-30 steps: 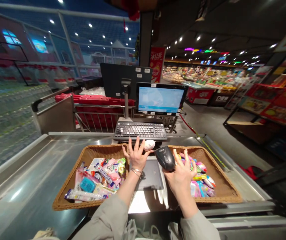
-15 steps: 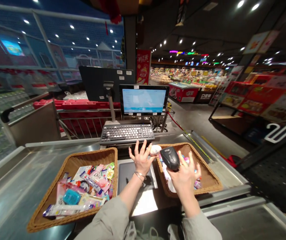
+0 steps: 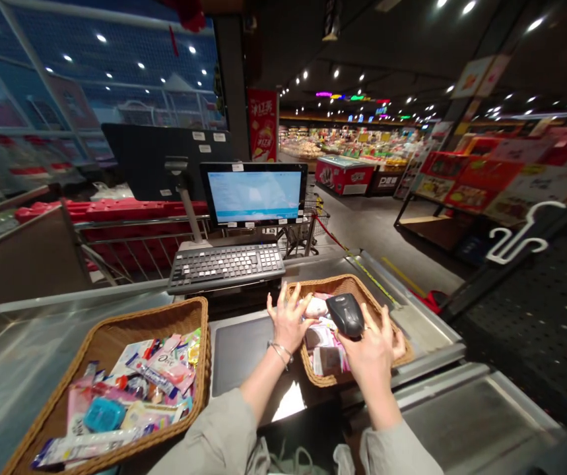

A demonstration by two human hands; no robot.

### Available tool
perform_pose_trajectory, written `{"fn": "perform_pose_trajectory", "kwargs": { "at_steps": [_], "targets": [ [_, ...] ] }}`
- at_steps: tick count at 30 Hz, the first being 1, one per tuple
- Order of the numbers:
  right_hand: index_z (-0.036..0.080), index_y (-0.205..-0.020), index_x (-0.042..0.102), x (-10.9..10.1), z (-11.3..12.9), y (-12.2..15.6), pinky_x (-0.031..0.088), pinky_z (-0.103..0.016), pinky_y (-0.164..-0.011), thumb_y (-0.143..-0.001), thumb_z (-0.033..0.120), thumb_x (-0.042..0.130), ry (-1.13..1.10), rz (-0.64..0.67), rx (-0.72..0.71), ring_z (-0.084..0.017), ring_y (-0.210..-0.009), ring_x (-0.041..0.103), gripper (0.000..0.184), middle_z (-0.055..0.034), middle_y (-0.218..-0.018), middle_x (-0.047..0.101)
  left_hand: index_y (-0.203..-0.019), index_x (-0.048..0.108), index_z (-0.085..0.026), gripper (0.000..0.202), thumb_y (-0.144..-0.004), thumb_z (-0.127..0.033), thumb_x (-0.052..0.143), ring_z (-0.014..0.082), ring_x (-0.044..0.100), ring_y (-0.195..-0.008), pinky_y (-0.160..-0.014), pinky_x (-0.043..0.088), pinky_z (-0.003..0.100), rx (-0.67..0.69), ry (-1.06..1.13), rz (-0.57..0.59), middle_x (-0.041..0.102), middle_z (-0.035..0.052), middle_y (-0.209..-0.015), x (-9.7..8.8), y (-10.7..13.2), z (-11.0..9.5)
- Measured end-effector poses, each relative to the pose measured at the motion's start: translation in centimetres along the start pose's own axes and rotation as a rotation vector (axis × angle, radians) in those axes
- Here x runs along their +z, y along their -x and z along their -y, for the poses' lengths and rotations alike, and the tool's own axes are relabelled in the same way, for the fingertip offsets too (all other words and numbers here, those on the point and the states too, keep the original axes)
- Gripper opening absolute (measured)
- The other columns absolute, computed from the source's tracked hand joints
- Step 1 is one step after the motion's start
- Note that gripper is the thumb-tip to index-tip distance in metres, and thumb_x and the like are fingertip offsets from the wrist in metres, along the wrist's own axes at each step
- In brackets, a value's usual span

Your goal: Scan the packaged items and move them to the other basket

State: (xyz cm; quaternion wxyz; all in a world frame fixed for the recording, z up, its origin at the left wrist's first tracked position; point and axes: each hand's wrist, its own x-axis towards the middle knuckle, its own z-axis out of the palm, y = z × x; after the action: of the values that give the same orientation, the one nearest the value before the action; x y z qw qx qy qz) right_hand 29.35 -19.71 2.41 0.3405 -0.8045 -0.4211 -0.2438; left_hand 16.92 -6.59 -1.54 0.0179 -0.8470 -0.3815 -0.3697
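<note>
My left hand (image 3: 289,322) is at the left edge of the right wicker basket (image 3: 319,379), pinching a small white rounded item (image 3: 315,307) between thumb and fingers. What kind of item it is I cannot make out. Over the same basket, my right hand (image 3: 373,348) grips a black handheld barcode scanner (image 3: 345,315), its head pointing up and left towards the item. Pink and white packets (image 3: 323,338) lie in the basket beneath. To the left, a larger wicker basket (image 3: 207,349) holds several goods, among them a pink Dove packet (image 3: 169,359) and a turquoise box (image 3: 105,414).
Beyond my hands stand a black keyboard (image 3: 228,264) and a lit monitor (image 3: 255,194), with another screen's dark back (image 3: 164,155) at the left. A grey panel (image 3: 241,356) lies between the baskets. Metal counter edges (image 3: 432,343) run along the right.
The view has turned to the right, so the surroundings sit further left. My left hand has carried the white item over the right basket's edge, and the scanner stays close beside it.
</note>
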Motion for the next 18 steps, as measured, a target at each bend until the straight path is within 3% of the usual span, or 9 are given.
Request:
{"fn": "perform_pose_trajectory", "kwargs": {
  "at_steps": [8,14,18],
  "targets": [
    [0.020,-0.095,0.073,1.4,-2.9,0.1,0.017,-0.058,-0.106,-0.085,0.055,0.047,0.016,0.037,0.058,-0.034,-0.137,0.036,0.045,-0.0150,-0.119,0.068,-0.129,0.059,-0.042,0.057,-0.076,-0.056,0.073,0.0346,0.030,-0.146,-0.115,0.012,0.070,0.028,0.019,0.145,0.047,0.0031,-0.152,2.4,0.1,-1.7],
    [0.021,-0.103,0.072,2.3,-4.5,0.1,0.017,-0.058,-0.107,-0.085,0.058,0.047,0.030,0.030,0.072,-0.033,-0.137,0.036,0.048,-0.0125,-0.118,0.069,-0.130,0.058,-0.042,0.055,-0.078,-0.052,0.072,0.0348,0.028,-0.146,-0.112,0.016,0.072,0.055,0.029,0.237,0.043,0.0024,-0.154,3.2,-0.1,-3.0],
    [0.020,-0.105,0.071,2.5,-4.8,-0.1,0.018,-0.059,-0.106,-0.085,0.056,0.047,0.033,0.037,0.065,-0.033,-0.136,0.037,0.048,-0.0136,-0.116,0.069,-0.134,0.056,-0.041,0.054,-0.083,-0.055,0.065,0.0344,0.030,-0.145,-0.112,0.018,0.071,0.042,0.028,0.235,0.044,0.0036,-0.153,3.6,-0.2,-3.3]
  ]
}}
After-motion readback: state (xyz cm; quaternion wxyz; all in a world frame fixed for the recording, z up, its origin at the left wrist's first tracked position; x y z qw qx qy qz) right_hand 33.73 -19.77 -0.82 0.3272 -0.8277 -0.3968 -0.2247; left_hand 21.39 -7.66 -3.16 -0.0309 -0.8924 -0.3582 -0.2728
